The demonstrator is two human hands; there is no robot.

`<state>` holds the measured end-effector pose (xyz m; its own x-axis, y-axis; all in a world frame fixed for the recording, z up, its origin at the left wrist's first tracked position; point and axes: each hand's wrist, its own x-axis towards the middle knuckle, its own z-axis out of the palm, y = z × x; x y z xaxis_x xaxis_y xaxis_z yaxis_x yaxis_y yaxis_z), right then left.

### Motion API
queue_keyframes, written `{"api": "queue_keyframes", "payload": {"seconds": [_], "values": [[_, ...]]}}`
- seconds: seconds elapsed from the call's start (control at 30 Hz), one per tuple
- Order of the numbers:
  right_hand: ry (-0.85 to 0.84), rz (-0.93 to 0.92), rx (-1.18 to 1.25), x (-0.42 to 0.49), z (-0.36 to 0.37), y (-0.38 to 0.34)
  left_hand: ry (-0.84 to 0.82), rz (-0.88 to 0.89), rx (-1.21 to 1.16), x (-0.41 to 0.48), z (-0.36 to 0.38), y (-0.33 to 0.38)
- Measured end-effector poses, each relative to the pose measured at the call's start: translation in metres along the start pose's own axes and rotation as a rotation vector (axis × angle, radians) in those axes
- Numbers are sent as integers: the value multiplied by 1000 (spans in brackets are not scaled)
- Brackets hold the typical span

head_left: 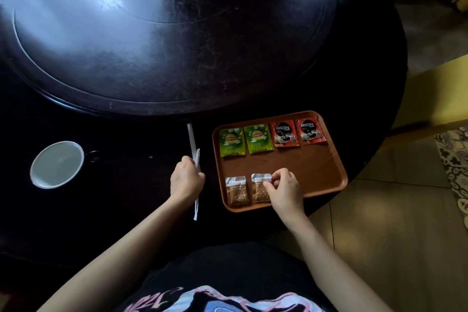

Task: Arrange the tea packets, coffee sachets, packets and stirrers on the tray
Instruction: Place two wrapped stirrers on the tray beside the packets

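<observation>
A brown tray (316, 167) lies on the dark table in front of me. Along its far edge lie two green tea packets (232, 142) (258, 138) and two red coffee sachets (285, 133) (311, 130). Two small brown packets (236, 190) (259, 186) rest at its near left. My right hand (283, 189) pinches the right one of the two brown packets. My left hand (186, 178), left of the tray, is closed around a white wrapped stirrer (197, 206). A second white stirrer (190, 137) lies on the table just beyond it.
A white cup (57, 164) stands on the table at the left. A raised round turntable (164, 33) fills the table's middle, beyond the tray. The table's edge curves close to the tray's right side, with tiled floor and yellow chairs (435, 94) beyond.
</observation>
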<state>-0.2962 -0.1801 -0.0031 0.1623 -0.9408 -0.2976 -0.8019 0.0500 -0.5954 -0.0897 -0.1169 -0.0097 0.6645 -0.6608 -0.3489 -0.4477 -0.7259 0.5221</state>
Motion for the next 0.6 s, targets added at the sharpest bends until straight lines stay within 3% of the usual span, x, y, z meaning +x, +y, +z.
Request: {"api": "queue_keyframes", "payload": {"seconds": [0.2,0.43,0.6], "values": [[80,-1,18,-1,-6,3,92,-40,-124,15,-12,7],[13,-43,-51,-2,-2,5,14,-8,138,30,-9,29],[-22,-77,-123,-2,0,5,-21,-85,191,40,-10,36]]}}
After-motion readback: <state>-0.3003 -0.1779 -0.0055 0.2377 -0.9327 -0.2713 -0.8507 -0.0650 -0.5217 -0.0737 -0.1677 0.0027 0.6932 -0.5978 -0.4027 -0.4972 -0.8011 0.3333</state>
